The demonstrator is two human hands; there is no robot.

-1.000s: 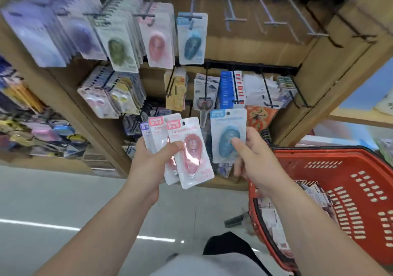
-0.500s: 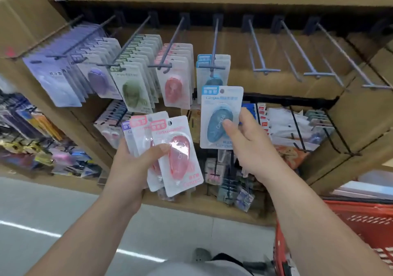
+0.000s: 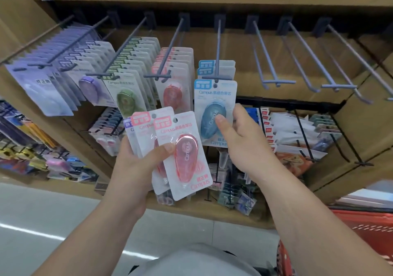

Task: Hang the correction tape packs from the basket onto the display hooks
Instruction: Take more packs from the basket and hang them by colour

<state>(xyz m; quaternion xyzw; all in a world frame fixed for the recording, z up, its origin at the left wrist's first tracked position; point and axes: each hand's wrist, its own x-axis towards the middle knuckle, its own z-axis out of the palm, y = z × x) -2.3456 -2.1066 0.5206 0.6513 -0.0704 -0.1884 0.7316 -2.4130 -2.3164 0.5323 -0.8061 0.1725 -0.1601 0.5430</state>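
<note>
Blue pack (image 3: 214,107) sat pinched in the right hand (image 3: 240,139), its hole just below the hook (image 3: 217,63) tip above that hand. The left hand (image 3: 136,165) gripped fanned pink packs (image 3: 182,154). Hanging seemed under way; next, the hole needed aligning and sliding on. Half a second earlier the pack hung lower.

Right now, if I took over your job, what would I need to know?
Right hand pinches a blue pack just under the tip of the blue hook; its hole is not yet threaded.
Left hand grips a fan of packs, pink in front, purple behind.
Done: two blue packs hang on that hook.
Left: slide this pack on, then hang the left hand's packs by colour. Red basket at lower right, contents unseen.
</note>
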